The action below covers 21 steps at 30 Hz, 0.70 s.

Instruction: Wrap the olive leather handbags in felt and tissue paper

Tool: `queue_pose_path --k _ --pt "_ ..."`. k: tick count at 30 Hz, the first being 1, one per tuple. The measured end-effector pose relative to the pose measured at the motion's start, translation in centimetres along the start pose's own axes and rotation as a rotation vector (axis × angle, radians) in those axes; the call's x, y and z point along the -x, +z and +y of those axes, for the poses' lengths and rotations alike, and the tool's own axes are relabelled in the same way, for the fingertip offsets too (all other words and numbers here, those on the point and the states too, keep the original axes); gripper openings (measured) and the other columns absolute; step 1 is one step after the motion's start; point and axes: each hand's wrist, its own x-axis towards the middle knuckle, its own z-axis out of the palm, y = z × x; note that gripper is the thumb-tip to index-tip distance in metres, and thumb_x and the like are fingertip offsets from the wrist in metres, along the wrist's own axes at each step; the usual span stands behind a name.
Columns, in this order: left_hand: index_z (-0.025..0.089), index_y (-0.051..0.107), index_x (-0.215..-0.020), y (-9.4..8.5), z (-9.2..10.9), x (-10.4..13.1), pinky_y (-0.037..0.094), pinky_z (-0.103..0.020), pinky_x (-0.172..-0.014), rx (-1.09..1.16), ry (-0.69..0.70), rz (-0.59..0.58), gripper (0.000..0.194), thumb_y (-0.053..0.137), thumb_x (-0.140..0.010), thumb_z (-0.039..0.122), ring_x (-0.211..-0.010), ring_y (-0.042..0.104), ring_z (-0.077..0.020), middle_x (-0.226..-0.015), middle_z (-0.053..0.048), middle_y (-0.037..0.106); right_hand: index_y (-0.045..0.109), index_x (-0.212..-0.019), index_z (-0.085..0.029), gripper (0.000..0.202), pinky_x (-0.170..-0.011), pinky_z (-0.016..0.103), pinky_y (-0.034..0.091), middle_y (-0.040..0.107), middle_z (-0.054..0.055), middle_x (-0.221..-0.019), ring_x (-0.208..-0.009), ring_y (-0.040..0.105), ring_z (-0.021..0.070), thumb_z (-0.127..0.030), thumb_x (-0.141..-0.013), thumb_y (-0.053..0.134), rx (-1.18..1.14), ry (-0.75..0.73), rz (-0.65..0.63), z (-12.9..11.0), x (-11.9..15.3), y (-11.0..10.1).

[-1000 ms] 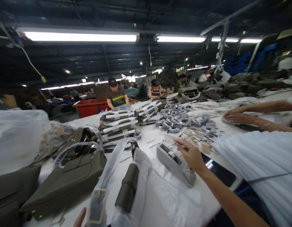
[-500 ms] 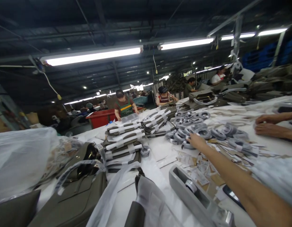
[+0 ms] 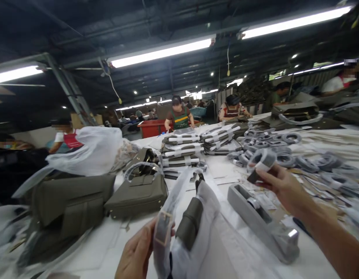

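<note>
My right hand [image 3: 286,188] is closed on a coiled strap [image 3: 263,159] in clear wrap with a white band, lifted above the table. A dark end of the strap shows at its fingertips. At the bottom, my left hand [image 3: 138,250] grips a plastic-wrapped strap [image 3: 164,221] with a gold-coloured buckle. Just right of it lies an olive bag [image 3: 191,221], partly covered by white wrapping. More coiled straps [image 3: 307,162] are heaped beyond my right hand. Between my hands stands a grey tape dispenser [image 3: 263,221].
Olive handbags [image 3: 138,195] lie on the left, beside a large sheet of clear plastic [image 3: 89,149]. Flat bundles with white bands [image 3: 183,149] are stacked mid-table. Facing me across the table, a person in a green apron [image 3: 179,116] stands near a red bin [image 3: 153,128].
My right hand has lifted a coiled strap from the heap and drawn it nearer. My left hand has come into view holding the buckled strap. The view has turned left; another person's hands have left it.
</note>
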Motion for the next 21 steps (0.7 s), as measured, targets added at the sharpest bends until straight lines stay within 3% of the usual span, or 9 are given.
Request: queue_pose_path --k 3,5,8,11,14,21 --pt "0.015 0.071 -0.115 0.7 1.7 -0.7 0.053 -0.034 -0.09 -0.077 0.061 -0.159 0.057 0.055 -0.088 0.063 -0.099 0.069 -0.0256 -0.108 -0.01 0.075 0.072 -0.103 -0.021 0.039 -0.038 0.021 0.037 0.069 0.004 -0.072 -0.047 0.051 0.011 -0.052 -0.079 0.072 -0.041 0.065 -0.26 -3.2 7.6 5.0" --pt "0.014 0.072 -0.112 1.0 2.5 -1.3 0.051 -0.03 -0.088 -0.17 0.1 -0.24 0.053 0.051 -0.092 0.059 -0.099 0.067 -0.0232 -0.109 -0.009 0.074 0.073 -0.097 -0.02 0.039 -0.042 0.021 0.041 0.064 0.001 -0.066 -0.049 0.052 0.0115 -0.054 -0.079 0.072 -0.081 0.081 -0.368 -4.3 11.4 8.6" --pt "0.014 0.073 -0.107 1.1 3.5 -1.7 0.048 -0.028 -0.088 -0.271 0.141 -0.34 0.047 0.054 -0.093 0.054 -0.1 0.064 -0.0222 -0.105 -0.007 0.073 0.072 -0.099 -0.018 0.042 -0.048 0.022 0.046 0.064 0.001 -0.07 -0.056 0.056 0.0128 -0.054 -0.077 0.074 -0.214 0.117 -0.411 -4.4 14.7 13.4" --pt "0.017 0.072 -0.109 0.8 4.3 -1.6 0.047 -0.028 -0.088 -0.291 0.137 -0.426 0.041 0.057 -0.093 0.051 -0.098 0.063 -0.0209 -0.102 -0.005 0.073 0.07 -0.111 -0.018 0.045 -0.057 0.022 0.049 0.07 0.004 -0.083 -0.064 0.059 0.0128 -0.051 -0.082 0.072 -0.365 0.155 -0.442 -3.9 16.0 16.4" --pt "0.018 0.072 -0.108 0.6 4.8 -1.7 0.047 -0.026 -0.081 -0.28 0.107 -0.471 0.039 0.059 -0.092 0.051 -0.087 0.063 -0.0181 -0.093 -0.003 0.072 0.068 -0.118 -0.02 0.045 -0.062 0.022 0.049 0.071 0.005 -0.099 -0.075 0.062 0.0135 -0.05 -0.084 0.071 -0.458 0.145 -0.445 -3.9 16.3 17.9" --pt "0.017 0.071 -0.11 1.8 6.5 -4.1 0.047 -0.024 -0.067 -0.262 0.011 -0.562 0.047 0.063 -0.087 0.057 -0.072 0.057 -0.0136 -0.085 -0.004 0.069 0.071 -0.11 -0.016 0.048 -0.057 0.022 0.048 0.071 0.004 -0.083 -0.065 0.061 0.0122 -0.054 -0.08 0.072 -0.465 0.127 -0.39 -5.5 15.0 19.3"
